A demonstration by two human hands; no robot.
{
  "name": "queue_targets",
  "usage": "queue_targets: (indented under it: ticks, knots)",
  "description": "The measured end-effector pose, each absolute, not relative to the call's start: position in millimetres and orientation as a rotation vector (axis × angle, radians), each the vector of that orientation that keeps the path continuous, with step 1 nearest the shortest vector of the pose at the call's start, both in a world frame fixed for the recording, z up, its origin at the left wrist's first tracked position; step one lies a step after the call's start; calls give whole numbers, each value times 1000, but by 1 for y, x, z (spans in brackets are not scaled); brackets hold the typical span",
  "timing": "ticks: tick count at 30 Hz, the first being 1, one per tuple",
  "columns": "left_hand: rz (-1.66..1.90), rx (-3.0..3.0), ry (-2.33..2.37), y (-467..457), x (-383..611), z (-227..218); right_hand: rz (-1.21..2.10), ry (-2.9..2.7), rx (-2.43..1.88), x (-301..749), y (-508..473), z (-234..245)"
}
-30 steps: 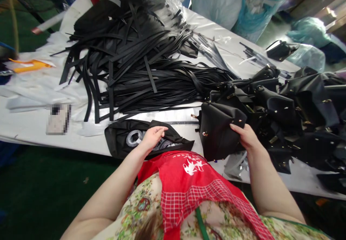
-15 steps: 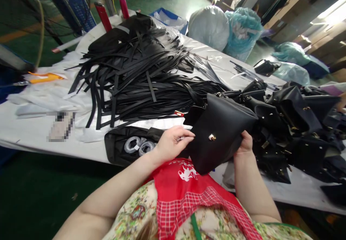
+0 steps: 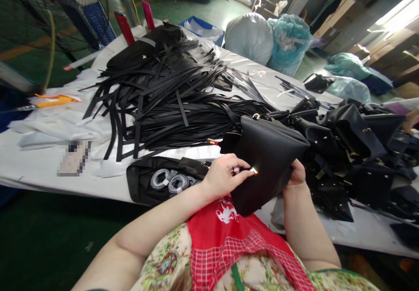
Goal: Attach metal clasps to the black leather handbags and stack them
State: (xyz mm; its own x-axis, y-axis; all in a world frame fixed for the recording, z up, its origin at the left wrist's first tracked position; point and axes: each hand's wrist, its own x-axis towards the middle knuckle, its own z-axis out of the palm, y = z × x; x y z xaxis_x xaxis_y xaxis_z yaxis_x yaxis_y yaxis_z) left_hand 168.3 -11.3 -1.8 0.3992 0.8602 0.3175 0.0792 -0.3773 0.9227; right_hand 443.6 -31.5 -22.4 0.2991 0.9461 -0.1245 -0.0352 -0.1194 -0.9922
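A black leather handbag is held up in front of my red apron, its smooth flap facing me. My right hand grips the bag's right edge, thumb in front and the other fingers hidden behind. At the small gold-coloured metal clasp on the flap, the thumb and forefinger of my left hand are pinched together. Just left of the bag's upper edge lies a small red and gold piece. A black pouch with coiled clear tubing or cord rests by my left forearm.
Long black straps are heaped across the white table. More black handbags crowd the right side. An orange-handled tool lies at the left. Stuffed plastic bags and a blue crate stand beyond the table.
My left hand has moved right, from the bag's left edge to the clasp, and its fingertips now pinch there. My right hand keeps its grip on the handbag.
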Motion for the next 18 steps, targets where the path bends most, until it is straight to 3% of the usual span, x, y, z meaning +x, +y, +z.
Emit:
queue_targets:
  ticks: [18]
  knots:
    - [671, 1679, 695, 14, 162, 4, 1199, -861, -1367, 425, -19, -15]
